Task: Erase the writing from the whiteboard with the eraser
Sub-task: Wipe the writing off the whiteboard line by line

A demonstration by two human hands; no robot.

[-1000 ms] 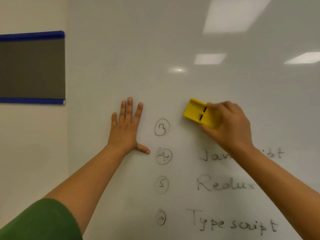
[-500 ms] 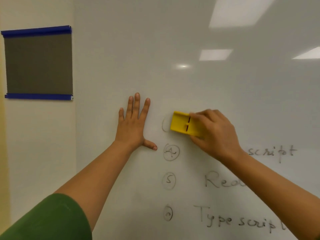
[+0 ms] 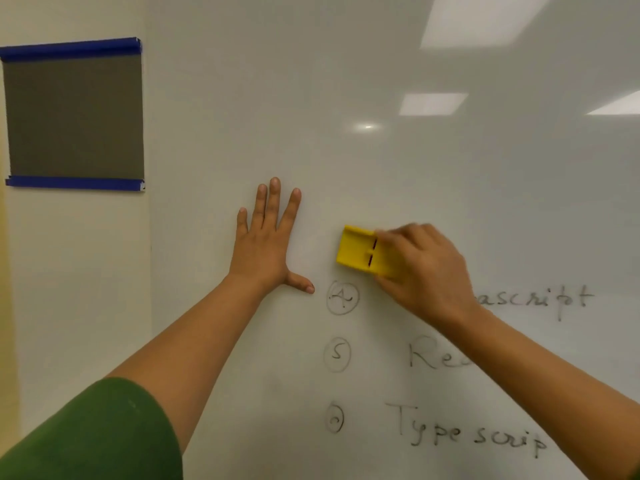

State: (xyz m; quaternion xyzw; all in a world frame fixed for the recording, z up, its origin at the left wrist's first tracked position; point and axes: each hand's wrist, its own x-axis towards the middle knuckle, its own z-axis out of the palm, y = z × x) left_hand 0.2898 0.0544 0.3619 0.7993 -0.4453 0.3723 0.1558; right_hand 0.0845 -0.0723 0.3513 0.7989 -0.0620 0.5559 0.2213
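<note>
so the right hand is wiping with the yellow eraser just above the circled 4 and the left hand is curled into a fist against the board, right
Not quite. In the head view the left hand is not a fist: it lies flat against the whiteboard with fingers straight and thumb spread. The rest holds: the right hand grips the yellow eraser just above the circled 4.

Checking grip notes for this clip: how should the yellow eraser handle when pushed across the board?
The yellow plastic block eraser looks rigid and probably light: the right hand grips one end alone. It likely slides easily on the glossy whiteboard.
</note>
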